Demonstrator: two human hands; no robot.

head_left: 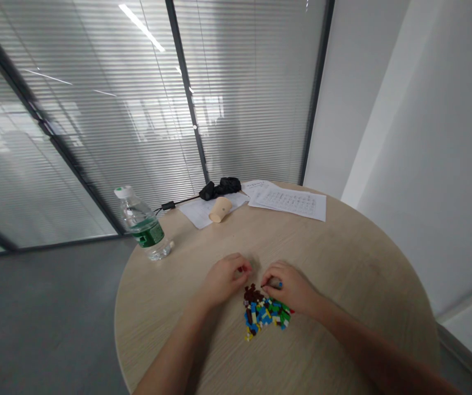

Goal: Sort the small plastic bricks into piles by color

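I can see both hands working low over the round table (351, 263). The right hand (291, 286) has its thumb and fingers pinched on a small dark piece (264, 286), and a blue piece (280, 285) shows at its curled fingers. The left hand (222, 280) faces it, fingers bent in toward the thumb; whether anything is between them, I can't tell. The pile of small coloured bricks (264, 314) lies on the near side of both hands, spreading toward the wearer, with the dark brown bricks (253, 294) between the two hands' fingertips and the rest. Left of the left hand stands a water bottle (149, 233); beyond both hands a paper cup (220, 209) lies tipped over, and printed sheets (291, 203) lie past the right hand.
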